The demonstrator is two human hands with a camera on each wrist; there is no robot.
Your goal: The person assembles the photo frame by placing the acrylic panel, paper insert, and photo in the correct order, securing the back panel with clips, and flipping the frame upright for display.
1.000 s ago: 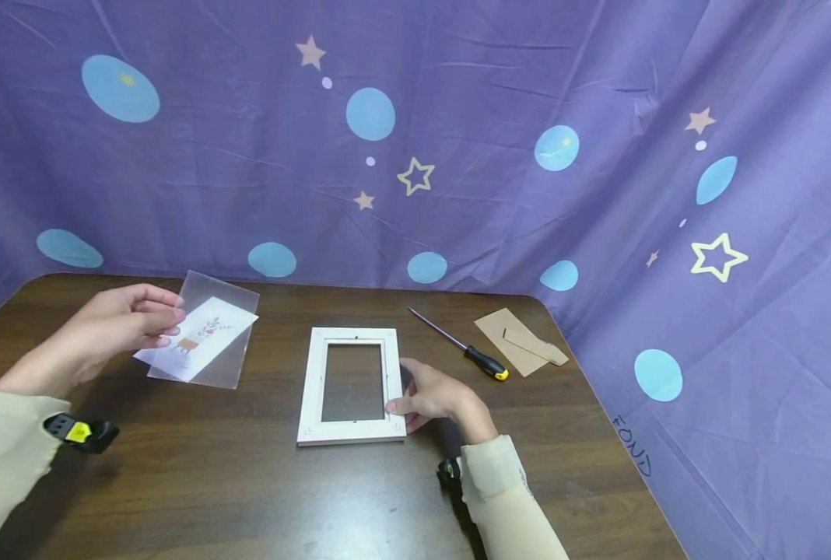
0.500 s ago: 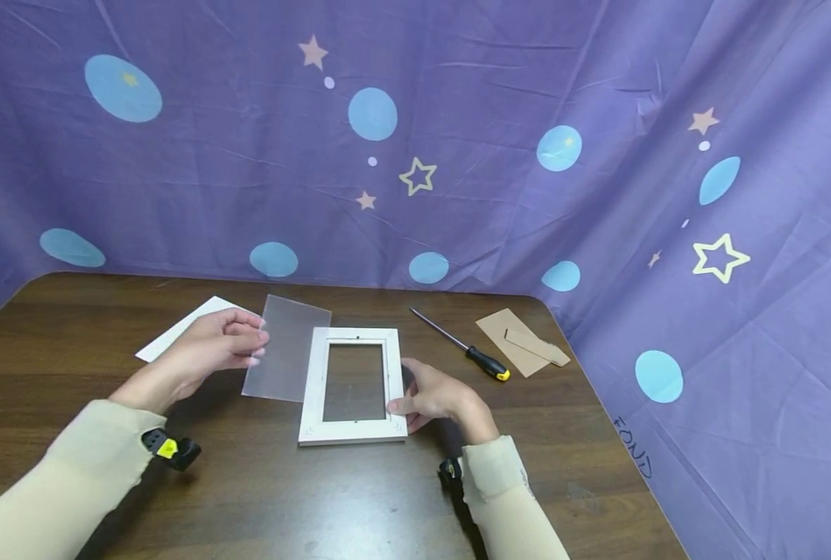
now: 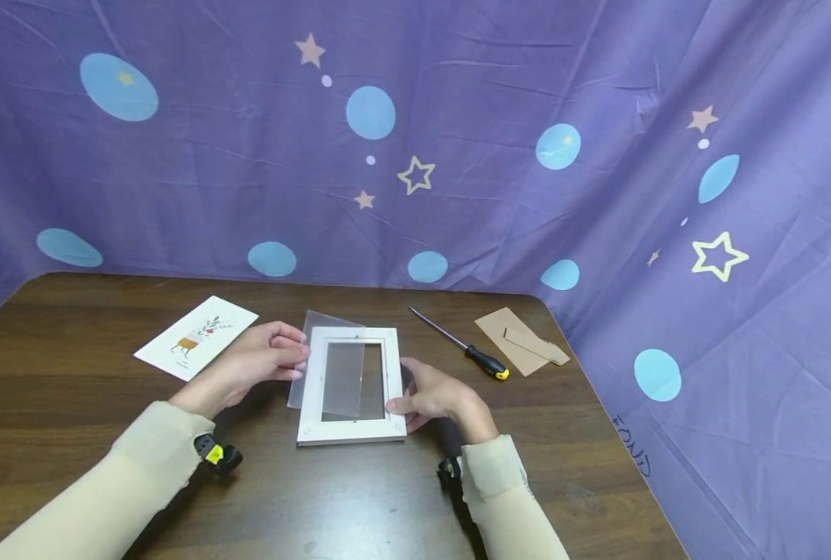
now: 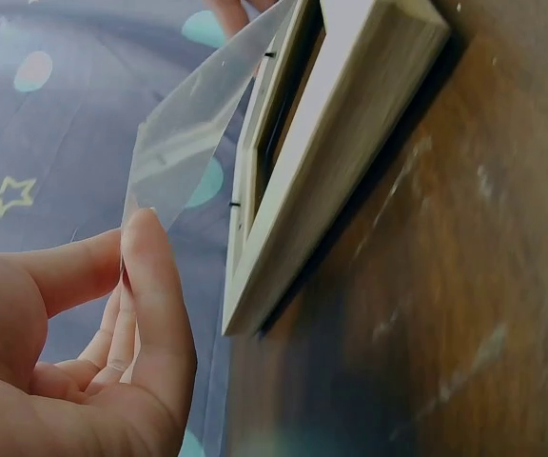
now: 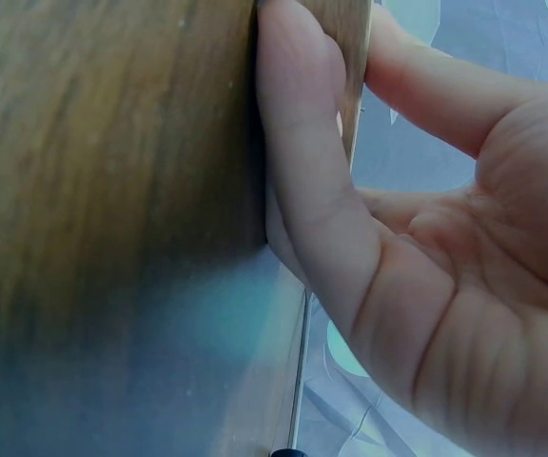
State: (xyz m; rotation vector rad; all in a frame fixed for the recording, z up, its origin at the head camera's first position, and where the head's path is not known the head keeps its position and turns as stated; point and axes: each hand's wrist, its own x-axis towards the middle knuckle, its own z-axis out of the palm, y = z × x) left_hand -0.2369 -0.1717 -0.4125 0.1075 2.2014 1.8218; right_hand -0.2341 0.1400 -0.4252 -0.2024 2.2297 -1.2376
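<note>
My left hand (image 3: 253, 364) pinches a clear sheet (image 3: 343, 377) by its left edge, between thumb and fingers. The sheet is held tilted above the left part of a white picture frame (image 3: 392, 362) and overlaps its opening. In the left wrist view, the thin sheet (image 4: 190, 129) stands at an angle over the frame (image 4: 341, 133), which lies flat on the table. At the frame's right side, my right hand (image 3: 440, 395) grips the edge, thumb on top and fingers along the outer side. The right wrist view shows those fingers (image 5: 317, 181) against the frame's side.
A card with a printed animal and plants (image 3: 198, 338) lies on the wooden table (image 3: 303, 505) at the left. Right of the frame are a screwdriver (image 3: 485, 362) and a brown backing board (image 3: 520, 342) with a stand flap. A purple curtain (image 3: 457, 78) hangs behind.
My left hand has carried the clear sheet rightward, from above the card to over the frame. The printed card is left uncovered on the table. The right hand and frame have stayed put.
</note>
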